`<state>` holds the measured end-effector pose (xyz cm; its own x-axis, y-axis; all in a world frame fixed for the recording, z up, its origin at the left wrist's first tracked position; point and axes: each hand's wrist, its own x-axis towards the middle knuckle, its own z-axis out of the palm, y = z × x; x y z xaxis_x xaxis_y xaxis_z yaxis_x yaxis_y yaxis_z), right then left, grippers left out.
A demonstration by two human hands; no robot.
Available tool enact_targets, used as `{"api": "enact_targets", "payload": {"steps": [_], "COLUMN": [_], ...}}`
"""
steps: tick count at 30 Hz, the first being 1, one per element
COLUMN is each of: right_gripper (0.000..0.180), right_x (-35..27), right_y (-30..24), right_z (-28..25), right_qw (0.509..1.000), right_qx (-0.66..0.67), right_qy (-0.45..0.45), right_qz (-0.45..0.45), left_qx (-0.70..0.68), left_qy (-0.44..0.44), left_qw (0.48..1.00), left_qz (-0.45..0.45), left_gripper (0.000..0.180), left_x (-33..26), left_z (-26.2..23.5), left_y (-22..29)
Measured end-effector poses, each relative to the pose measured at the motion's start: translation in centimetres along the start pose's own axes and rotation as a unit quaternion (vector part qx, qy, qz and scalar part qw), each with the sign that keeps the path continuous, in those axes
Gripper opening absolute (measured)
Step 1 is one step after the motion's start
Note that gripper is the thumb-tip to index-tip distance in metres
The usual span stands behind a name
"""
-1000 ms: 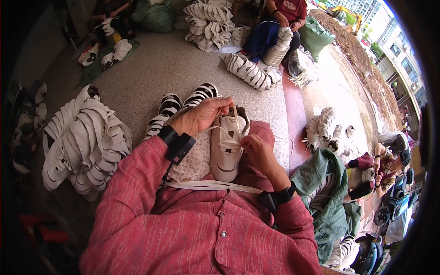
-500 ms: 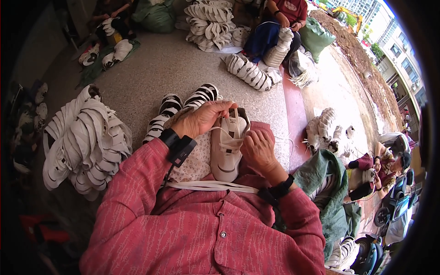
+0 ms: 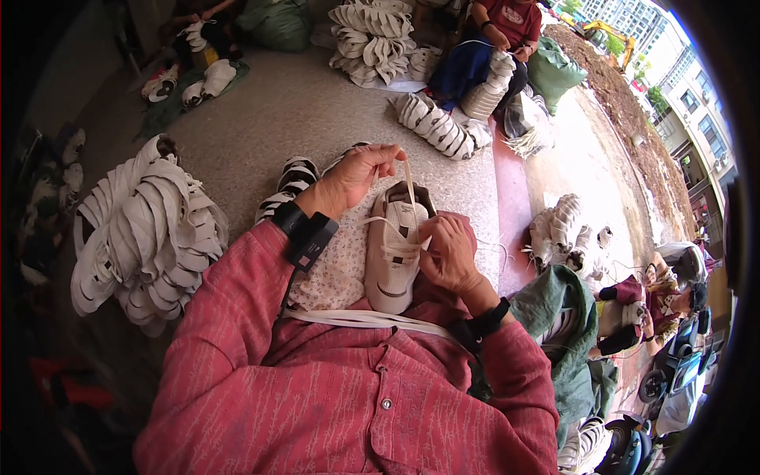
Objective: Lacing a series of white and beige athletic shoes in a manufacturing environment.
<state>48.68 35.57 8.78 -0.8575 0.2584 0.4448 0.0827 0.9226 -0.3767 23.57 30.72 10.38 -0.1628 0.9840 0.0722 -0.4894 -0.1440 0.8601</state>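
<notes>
On my lap lies a white shoe upper (image 3: 393, 273), toe toward me, its opening at the far end. My left hand (image 3: 360, 176) is above and left of the opening, thumb and fingers pinched on a cream shoelace (image 3: 411, 190) that runs taut down to the eyelets. Against the right side of the upper, my right hand (image 3: 451, 249) has its fingers curled at the lacing; what lies between its fingertips is hidden. A loose lace end sticks out left of the upper. Several white laces (image 3: 372, 319) lie across my waist.
Nested white uppers (image 3: 146, 229) form a big heap at my left. Striped uppers (image 3: 297, 178) stand just beyond my left hand. A green sack (image 3: 566, 317) is at my right. Farther off, a seated person in a dark red shirt (image 3: 507, 28) handles uppers beside a long row (image 3: 439, 127).
My left hand has risen and moved slightly left, drawing a longer stretch of lace out of the upper. My right hand stays by the lacing, its fingers shifted a little.
</notes>
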Motion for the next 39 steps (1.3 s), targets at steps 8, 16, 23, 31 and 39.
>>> {"api": "enact_targets", "payload": {"steps": [8, 16, 23, 31, 39], "right_gripper": [0.015, 0.007, 0.016, 0.023, 0.012], "right_x": [1.2, -1.6, -14.1, -26.6, -11.2], "right_y": [0.2, -4.4, 0.9, 6.1, 1.7], "right_z": [1.7, -5.9, -15.5, -13.9, -6.5], "right_qw": [0.997, 0.726, 0.672, 0.723, 0.942], "right_qx": [-0.016, 0.638, 0.613, 0.167, 0.069], "right_qy": [0.074, 0.07, 0.373, 0.248, 0.091], "right_qz": [0.024, 0.245, 0.183, 0.623, 0.317], "left_qx": [0.411, -0.265, -0.422, -0.307, -0.27], "left_qy": [0.107, 0.065, 0.197, 0.332, 0.319], "left_qw": [0.905, 0.947, 0.873, 0.866, 0.86], "left_qz": [-0.007, -0.17, 0.143, 0.212, 0.293], "left_gripper": [0.026, 0.038, 0.021, 0.017, 0.024], "left_x": [-9.3, -12.2, -16.4, -24.6, -27.4], "left_z": [1.0, 0.8, -12.9, -19.5, -18.3], "left_y": [-0.5, -2.7, 3.3, 6.5, 11.4]}}
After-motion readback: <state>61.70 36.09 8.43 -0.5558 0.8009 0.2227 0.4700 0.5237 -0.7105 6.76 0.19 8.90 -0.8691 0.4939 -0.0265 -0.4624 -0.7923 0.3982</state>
